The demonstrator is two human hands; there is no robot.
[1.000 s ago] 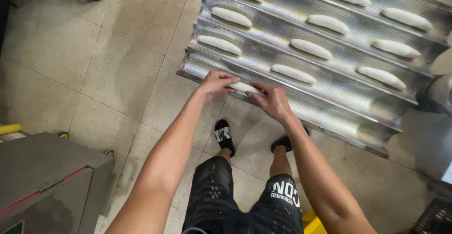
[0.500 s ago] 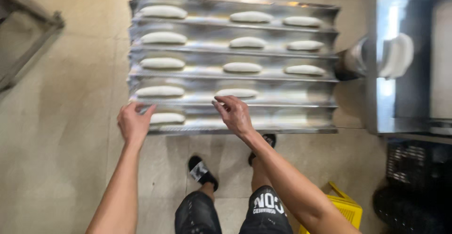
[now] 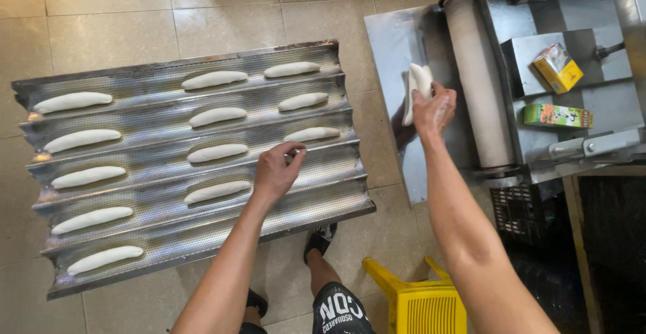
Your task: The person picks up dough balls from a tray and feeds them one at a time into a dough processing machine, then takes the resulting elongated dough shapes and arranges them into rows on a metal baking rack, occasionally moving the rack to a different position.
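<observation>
**Dough handling: soft, limp, easy to dent**

Tray (image 3: 168, 82) on the far left: corrugated perforated metal, raw dough logs (image 3: 217, 191) lying in its channels. My left hand (image 3: 276, 171) hovers over an empty channel stretch, fingers loosely curled, nothing in them. Right hand (image 3: 434, 108) is closed around a white dough piece (image 3: 416, 88) over the steel infeed sheet (image 3: 393, 45), beside the roller (image 3: 474, 71) of the moulding machine. I judge the dough light, tacky and stretchy; I'd support it along its length, not pinch the ends.
</observation>
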